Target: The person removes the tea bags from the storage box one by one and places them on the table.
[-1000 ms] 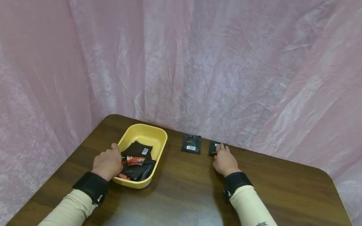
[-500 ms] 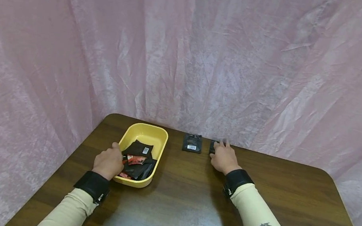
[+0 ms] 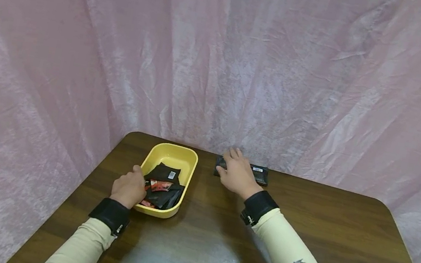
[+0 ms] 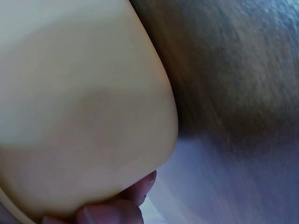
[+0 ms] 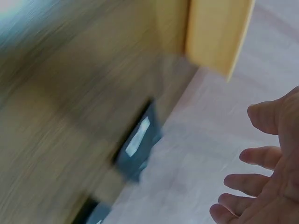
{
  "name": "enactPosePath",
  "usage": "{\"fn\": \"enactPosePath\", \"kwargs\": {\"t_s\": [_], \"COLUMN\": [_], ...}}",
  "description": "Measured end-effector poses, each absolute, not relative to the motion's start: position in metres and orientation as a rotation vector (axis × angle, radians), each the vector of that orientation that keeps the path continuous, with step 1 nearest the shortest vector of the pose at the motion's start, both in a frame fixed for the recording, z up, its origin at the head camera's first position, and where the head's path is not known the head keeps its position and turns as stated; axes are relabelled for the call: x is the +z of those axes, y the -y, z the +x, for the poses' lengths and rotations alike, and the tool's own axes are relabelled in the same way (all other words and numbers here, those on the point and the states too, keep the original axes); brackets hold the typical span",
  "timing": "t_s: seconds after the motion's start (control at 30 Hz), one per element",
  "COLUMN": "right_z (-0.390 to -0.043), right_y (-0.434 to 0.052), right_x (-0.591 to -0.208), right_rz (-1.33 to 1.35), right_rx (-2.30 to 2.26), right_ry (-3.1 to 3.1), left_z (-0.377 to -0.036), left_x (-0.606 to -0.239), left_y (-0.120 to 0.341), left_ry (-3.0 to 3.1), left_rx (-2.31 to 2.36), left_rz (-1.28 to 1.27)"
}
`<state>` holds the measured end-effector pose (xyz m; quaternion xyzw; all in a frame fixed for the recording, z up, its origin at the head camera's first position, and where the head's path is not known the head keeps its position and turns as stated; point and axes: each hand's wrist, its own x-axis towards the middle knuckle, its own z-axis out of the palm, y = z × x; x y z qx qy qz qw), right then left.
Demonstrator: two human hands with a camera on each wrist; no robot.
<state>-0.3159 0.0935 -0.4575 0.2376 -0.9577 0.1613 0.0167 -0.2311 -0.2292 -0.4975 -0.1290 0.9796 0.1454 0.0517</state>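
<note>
My left hand (image 3: 129,187) holds the near left side of a yellow plastic bin (image 3: 189,176), and in the left wrist view its fingertips (image 4: 100,214) curl against the bin's outer wall. Inside the bin lie several black flat packets (image 3: 162,173), some with red printing. My right hand (image 3: 238,172) hovers with fingers apart above the left of two black packets (image 3: 217,170) at the table's far edge. The other packet (image 3: 260,176), bearing a white barcode label, lies just right of that hand. In the right wrist view nothing is between the fingers, and a labelled packet (image 5: 139,140) appears blurred.
The brown wooden table (image 3: 323,236) has rounded far corners. Pink crushed-velvet curtains (image 3: 268,66) hang right behind its far edge and along the sides. Glare lies on the tabletop in front.
My right hand has let go of the right packet and moved left, over the left one. The right packet is uncovered now. My left hand stays on the bin.
</note>
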Motion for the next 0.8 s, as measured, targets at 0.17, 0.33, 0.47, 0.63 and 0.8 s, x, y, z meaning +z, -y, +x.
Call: {"fn": "enactPosePath", "kwargs": {"t_s": [0.17,0.33,0.47,0.63,0.8], "right_z": [-0.308,-0.302,-0.299,-0.299,-0.300], "right_y": [-0.060,-0.028,-0.006,0.019,0.034], "right_x": [-0.448,-0.440,-0.440,-0.451,-0.466], "right_rz": [0.834,0.947,1.034,1.099,1.130], "right_rx": [0.495,0.479,0.495,0.533,0.522], "right_ry": [2.929,2.897,2.920,2.987,3.060], "left_z": [-0.230,-0.229,-0.228,-0.229,-0.230], "left_x": [-0.497,-0.499,-0.498,-0.496,-0.497], "left_y": [0.228,0.227,0.226,0.225,0.224], "left_ry": [-2.987,-2.993,-2.996,-2.991,-2.988], "left_rx": [0.443,0.438,0.434,0.421,0.430], "left_rz": [-0.383,-0.385,-0.386,-0.393,-0.390]}}
